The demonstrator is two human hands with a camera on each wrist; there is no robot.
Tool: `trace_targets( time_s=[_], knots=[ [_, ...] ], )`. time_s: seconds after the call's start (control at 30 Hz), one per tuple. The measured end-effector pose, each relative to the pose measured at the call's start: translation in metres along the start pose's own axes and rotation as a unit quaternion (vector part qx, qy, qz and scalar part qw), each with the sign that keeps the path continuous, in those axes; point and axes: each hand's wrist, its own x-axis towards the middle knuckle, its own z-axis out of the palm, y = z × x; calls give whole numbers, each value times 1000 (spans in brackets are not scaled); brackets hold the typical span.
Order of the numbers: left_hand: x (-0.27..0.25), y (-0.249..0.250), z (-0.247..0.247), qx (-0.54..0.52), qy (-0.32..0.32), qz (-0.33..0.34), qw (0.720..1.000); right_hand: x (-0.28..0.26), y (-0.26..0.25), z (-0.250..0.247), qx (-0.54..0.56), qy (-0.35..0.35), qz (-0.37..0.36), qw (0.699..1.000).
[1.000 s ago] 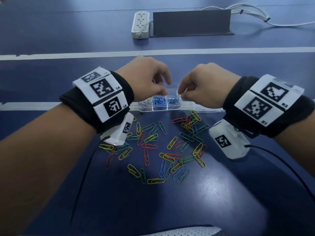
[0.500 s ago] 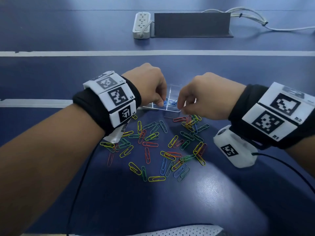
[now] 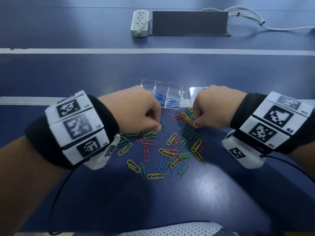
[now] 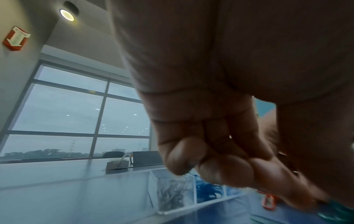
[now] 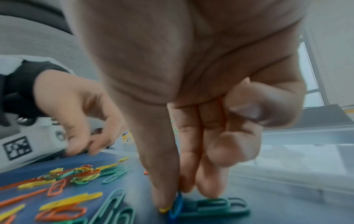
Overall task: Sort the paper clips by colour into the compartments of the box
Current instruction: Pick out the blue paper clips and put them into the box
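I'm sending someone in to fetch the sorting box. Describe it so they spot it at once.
On the dark blue table, look along the near white stripe to just beyond the scattered coloured paper clips. There sits the small clear plastic compartment box, between the left hand and right hand. Unlike the flat clear lid beside it, it holds blue clips.

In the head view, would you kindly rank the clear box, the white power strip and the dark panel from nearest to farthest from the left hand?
1. Clear box, just beyond the left hand.
2. White power strip, far across the table.
3. Dark panel, beside the strip, to its right.
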Motion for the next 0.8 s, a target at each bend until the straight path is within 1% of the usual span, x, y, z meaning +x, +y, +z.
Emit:
trace_targets(
  time_s=[0.03, 0.1, 0.3, 0.37, 0.47, 0.53, 0.7, 0.8],
  knots=[
    [-6, 2, 3, 8, -26, -7, 1000, 0, 2, 1, 7, 2, -5, 1000],
    [-15, 6, 9, 22, -59, -10, 998, 1, 4, 0, 28, 2, -4, 1000],
    [-28, 22, 27, 3, -106, 46, 993, -8, 0, -8, 62, 21, -23, 998],
    [-28, 26, 31, 20, -118, 59, 991, -12, -4, -7, 66, 24, -38, 997],
    [-25, 27, 34, 50, -120, 58, 990, -17, -12, -5, 76, 25, -67, 995],
    [-22, 26, 35, 56, -115, 55, 990, -18, -13, -5, 78, 34, -73, 994],
    [-25, 23, 35, 38, -117, 62, 990, -15, -4, -3, 86, 41, -40, 995],
    [-25, 25, 28, 27, -87, 78, 993, -16, -1, -9, 79, 41, -39, 995]
  ],
)
